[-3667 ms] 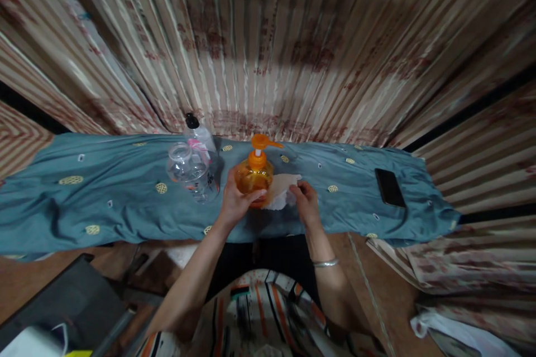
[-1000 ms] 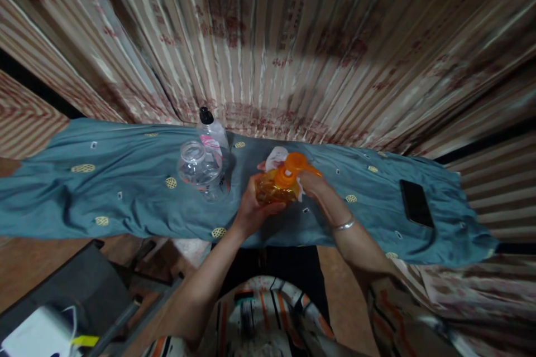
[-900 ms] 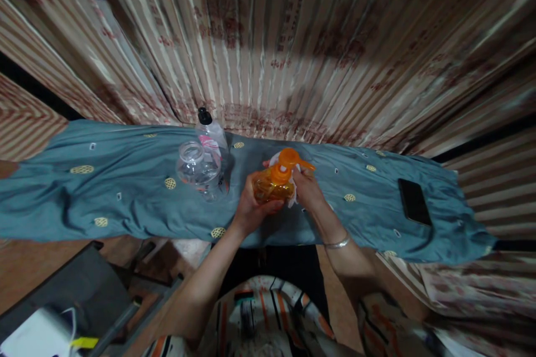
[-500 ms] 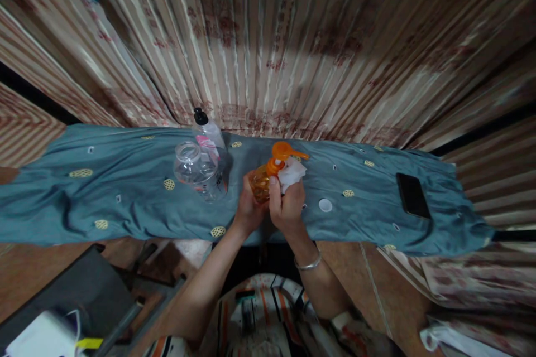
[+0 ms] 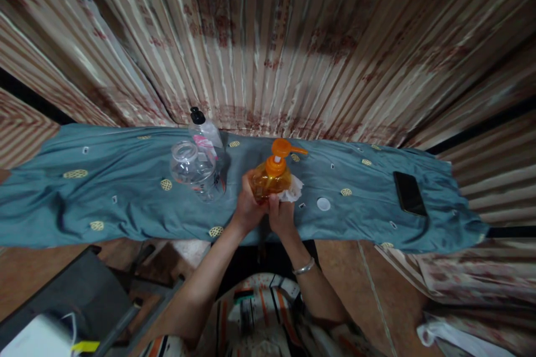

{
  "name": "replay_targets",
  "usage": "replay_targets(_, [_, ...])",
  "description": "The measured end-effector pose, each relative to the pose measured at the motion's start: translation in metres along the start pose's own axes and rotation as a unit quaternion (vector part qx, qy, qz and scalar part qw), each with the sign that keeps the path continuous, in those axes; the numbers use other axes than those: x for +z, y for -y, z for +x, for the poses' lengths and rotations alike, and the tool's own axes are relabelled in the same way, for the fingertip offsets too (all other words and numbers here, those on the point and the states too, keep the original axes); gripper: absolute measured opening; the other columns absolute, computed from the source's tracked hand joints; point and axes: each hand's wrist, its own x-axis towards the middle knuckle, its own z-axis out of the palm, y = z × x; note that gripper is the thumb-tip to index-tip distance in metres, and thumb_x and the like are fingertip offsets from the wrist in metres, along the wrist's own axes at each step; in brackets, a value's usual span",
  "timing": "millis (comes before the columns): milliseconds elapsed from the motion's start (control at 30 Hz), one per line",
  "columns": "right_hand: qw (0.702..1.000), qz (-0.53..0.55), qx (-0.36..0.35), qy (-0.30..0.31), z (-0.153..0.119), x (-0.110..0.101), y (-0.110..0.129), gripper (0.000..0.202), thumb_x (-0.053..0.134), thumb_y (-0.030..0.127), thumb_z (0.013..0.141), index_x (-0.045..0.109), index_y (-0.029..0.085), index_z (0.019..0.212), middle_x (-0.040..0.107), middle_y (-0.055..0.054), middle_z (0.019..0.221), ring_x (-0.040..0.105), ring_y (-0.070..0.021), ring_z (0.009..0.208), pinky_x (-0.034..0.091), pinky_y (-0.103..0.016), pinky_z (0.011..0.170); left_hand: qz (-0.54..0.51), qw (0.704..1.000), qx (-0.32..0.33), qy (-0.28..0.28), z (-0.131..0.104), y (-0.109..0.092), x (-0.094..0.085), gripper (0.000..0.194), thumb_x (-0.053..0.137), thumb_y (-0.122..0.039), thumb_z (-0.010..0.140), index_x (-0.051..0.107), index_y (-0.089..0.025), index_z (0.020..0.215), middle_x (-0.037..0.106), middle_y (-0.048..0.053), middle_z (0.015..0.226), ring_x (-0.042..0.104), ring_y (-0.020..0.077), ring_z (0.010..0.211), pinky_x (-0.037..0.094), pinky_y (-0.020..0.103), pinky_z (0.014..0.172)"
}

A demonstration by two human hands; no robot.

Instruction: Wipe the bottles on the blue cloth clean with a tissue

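Note:
An amber pump bottle [image 5: 271, 181] with an orange pump head [image 5: 281, 148] is held just over the cloth in front of me. My left hand [image 5: 249, 206] wraps its left side. A crumpled white tissue [image 5: 293, 189] is pinched in my right hand [image 5: 280, 213], pressed to the bottle's lower right side. Part of the tissue is hidden behind the bottle and fingers. Left of my hands stand a clear plastic jar [image 5: 184, 164] and a clear bottle with a black top [image 5: 207, 136].
A teal patterned cloth [image 5: 134, 178] covers the narrow table. On its right lie a white round disc [image 5: 323, 204] and a black phone [image 5: 409, 193]. Pleated curtains [image 5: 268, 39] hang behind. A grey chair or stand [image 5: 75, 295] is at lower left.
My right hand with the tissue has slid down from the pump's collar to the bottle's lower side. More of the amber bottle now shows.

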Motion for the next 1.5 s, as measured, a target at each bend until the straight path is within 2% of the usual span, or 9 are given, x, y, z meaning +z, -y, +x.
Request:
replay_targets(100, [1.000,0.008,0.000,0.000,0.002,-0.006,0.005,0.051,0.029,0.043,0.105,0.069,0.020,0.082,0.073,-0.010,0.075,0.072,-0.0255,0.081,0.059,-0.040,0.079,0.008,1.000,0.018,-0.009,-0.004,0.001,0.003,0.057,0.067,-0.046,0.089,0.049,-0.020,0.137,0.059,0.012,0.130,0.062,0.0254,0.114,0.057,0.049,0.097])
replay_targets(300, [0.998,0.031,-0.046,-0.043,0.036,-0.023,0.032,0.044,0.055,0.048,0.094,0.063,0.017,0.124,0.066,-0.018,0.126,0.059,-0.0344,0.127,0.045,-0.058,0.109,0.038,0.997,0.067,-0.018,-0.012,-0.004,0.011,0.060,0.063,-0.048,0.090,0.046,-0.021,0.140,0.056,0.013,0.136,0.060,0.0272,0.119,0.053,0.054,0.103])
replay_targets(433, [0.997,0.024,-0.043,-0.058,0.048,-0.019,0.037,0.036,0.065,0.045,0.088,0.064,0.018,0.112,0.067,-0.018,0.115,0.061,-0.0363,0.119,0.047,-0.062,0.105,0.072,0.992,0.103,-0.015,-0.026,-0.004,0.013,0.063,0.061,-0.049,0.091,0.043,-0.023,0.144,0.047,0.014,0.148,0.050,0.0321,0.134,0.044,0.061,0.113])
replay_targets(567, [0.994,0.061,-0.007,-0.090,0.046,-0.011,0.034,0.042,0.066,0.043,0.087,0.059,0.015,0.117,0.066,-0.017,0.109,0.065,-0.0331,0.106,0.056,-0.055,0.094,0.096,0.988,0.122,-0.014,-0.042,0.007,0.012,0.070,0.062,-0.049,0.090,0.035,-0.026,0.150,0.032,0.014,0.161,0.033,0.0372,0.147,0.032,0.068,0.120])
replay_targets(733, [0.993,0.094,0.015,-0.076,0.036,-0.007,0.035,0.059,0.066,0.048,0.084,0.055,0.013,0.131,0.064,-0.020,0.124,0.062,-0.0337,0.120,0.048,-0.056,0.108,0.102,0.987,0.124,-0.004,-0.044,0.013,0.011,0.075,0.062,-0.048,0.090,0.028,-0.028,0.154,0.024,0.013,0.164,0.029,0.0388,0.150,0.028,0.070,0.121])
replay_targets(867, [0.992,0.111,0.052,-0.033,0.032,-0.012,0.038,0.046,0.067,0.050,0.084,0.063,0.020,0.119,0.071,-0.013,0.114,0.065,-0.0311,0.117,0.048,-0.053,0.110,0.095,0.989,0.116,0.012,-0.047,0.005,0.011,0.081,0.060,-0.048,0.091,0.016,-0.031,0.157,0.019,0.014,0.166,0.027,0.0399,0.151,0.027,0.071,0.121])
replay_targets(1067, [0.984,0.153,0.090,-0.011,0.048,-0.029,0.049,0.032,0.072,0.045,0.081,0.066,0.020,0.099,0.074,-0.009,0.093,0.072,-0.0267,0.096,0.059,-0.042,0.093,0.092,0.992,0.075,0.029,-0.070,-0.012,0.019,0.083,0.056,-0.041,0.094,0.004,-0.034,0.158,0.010,0.014,0.169,0.017,0.0410,0.155,0.021,0.074,0.123])
replay_targets(1267, [0.982,0.131,0.120,-0.056,0.056,-0.034,0.057,0.033,0.071,0.044,0.080,0.064,0.020,0.101,0.074,-0.009,0.096,0.073,-0.0264,0.091,0.061,-0.041,0.085,0.099,0.992,0.063,0.051,-0.081,-0.015,0.025,0.081,0.049,-0.023,0.094,0.000,-0.032,0.159,0.004,0.011,0.171,0.007,0.0310,0.159,0.017,0.061,0.130])
replay_targets(1500, [0.975,0.133,0.152,-0.097,0.039,-0.018,0.044,0.050,0.079,0.051,0.070,0.064,0.018,0.105,0.075,-0.014,0.102,0.074,-0.0294,0.093,0.062,-0.043,0.084,0.100,0.993,0.051,0.045,-0.083,-0.007,0.023,0.080,0.046,-0.018,0.094,0.001,-0.034,0.158,0.006,0.009,0.171,0.006,0.0263,0.159,0.018,0.056,0.131])
